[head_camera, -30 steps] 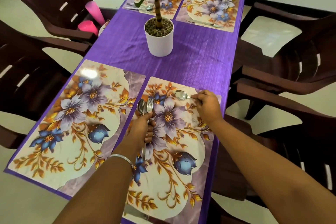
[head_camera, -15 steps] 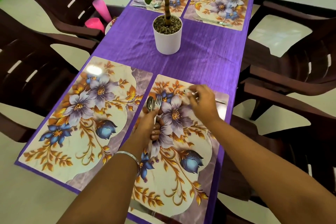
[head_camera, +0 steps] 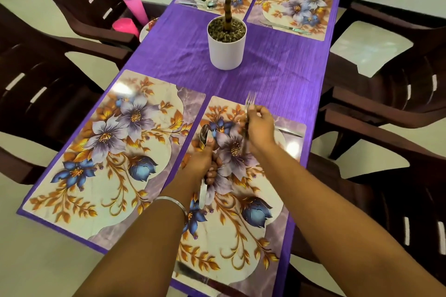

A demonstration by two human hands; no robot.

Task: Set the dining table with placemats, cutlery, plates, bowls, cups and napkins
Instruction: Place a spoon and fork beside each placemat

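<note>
Her right hand [head_camera: 259, 128] pinches a motion-blurred fork [head_camera: 248, 113] above the near floral placemat [head_camera: 241, 236]. The left hand [head_camera: 205, 161] grips a spoon [head_camera: 204, 137], its handle half hidden; a knife [head_camera: 288, 130] lies partly behind her fingers [head_camera: 255, 109].

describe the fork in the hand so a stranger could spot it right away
Start at the white plant pot mid-table, then drop to the near right placemat. Above its far edge the right hand pinches a fork, prongs pointing away; the left hand holds a round-bowled spoon instead.
</note>
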